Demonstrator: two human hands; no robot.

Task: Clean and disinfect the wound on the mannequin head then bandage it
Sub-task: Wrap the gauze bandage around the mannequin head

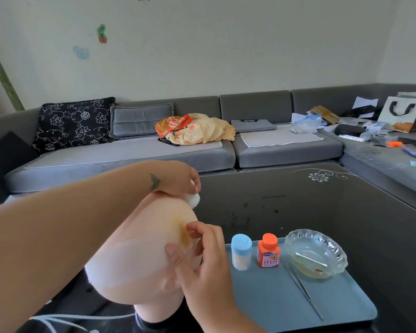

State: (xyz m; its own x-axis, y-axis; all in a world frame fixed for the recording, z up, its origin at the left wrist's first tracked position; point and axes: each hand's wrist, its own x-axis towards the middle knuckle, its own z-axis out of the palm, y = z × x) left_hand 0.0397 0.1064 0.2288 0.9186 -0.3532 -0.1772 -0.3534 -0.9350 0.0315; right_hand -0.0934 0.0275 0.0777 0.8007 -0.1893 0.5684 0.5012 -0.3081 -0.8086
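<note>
The tray [286, 306] holds a swab jar [241, 251], bottle [268, 250], tweezers [303, 290] and a bowl [316, 253] containing one swab [310, 259]. The left hand [178, 177] grips a gauze roll [193, 200]; the right hand [202, 260] pinches at the head [139, 255].

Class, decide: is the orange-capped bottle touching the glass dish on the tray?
Apart. The head view shows a bare strip of blue tray between the orange-capped bottle and the glass dish.

hands: 2, left [178, 179] and right [202, 263], on head | head [139, 255]: 1 | gauze roll [193, 200]: 1 | on tray [286, 308]: 1 swab jar [241, 252], 1 bottle [268, 251], 1 bowl [316, 253], 1 tweezers [303, 290] | in bowl: 1 swab [311, 258]
</note>
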